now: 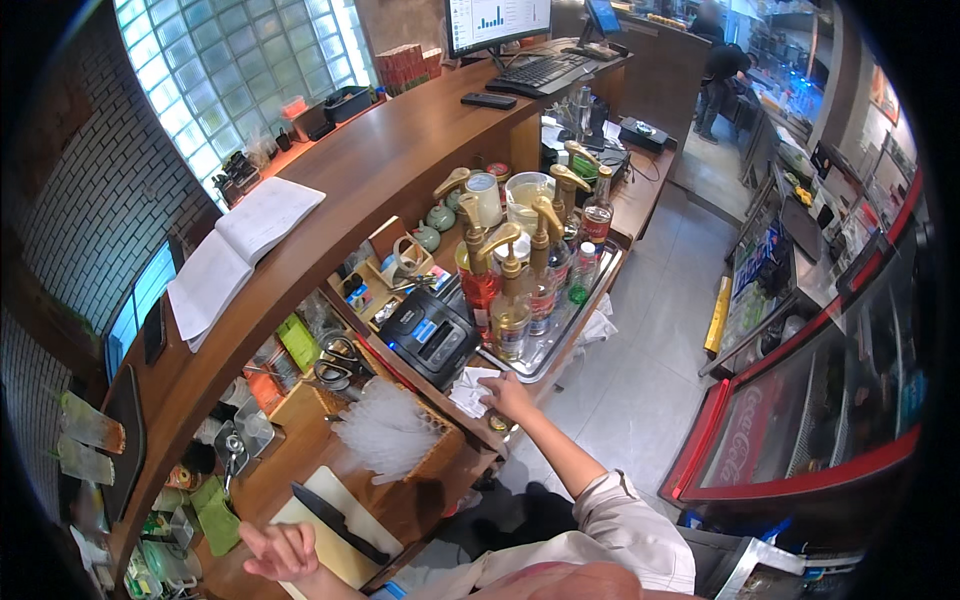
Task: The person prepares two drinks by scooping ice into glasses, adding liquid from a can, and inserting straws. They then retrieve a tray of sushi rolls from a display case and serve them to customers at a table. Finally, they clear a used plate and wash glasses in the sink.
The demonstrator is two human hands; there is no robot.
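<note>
My right hand reaches to crumpled white paper at the counter edge, fingertips on or just above it; whether they grip it I cannot tell. Beside the paper stands a black receipt printer. Behind is a metal tray crowded with syrup bottles with gold pumps, one holding red syrup. My left hand hovers at the lower left with fingers partly curled, holding nothing visible. Near it a black-bladed knife lies on a pale cutting board. Between the hands is a wicker basket with wrapped translucent straws.
A raised wooden bar curves along the left, bearing an open notebook and a keyboard. Two filled drink cups stand at far left. A red-framed cooler is at right. A person stands far back.
</note>
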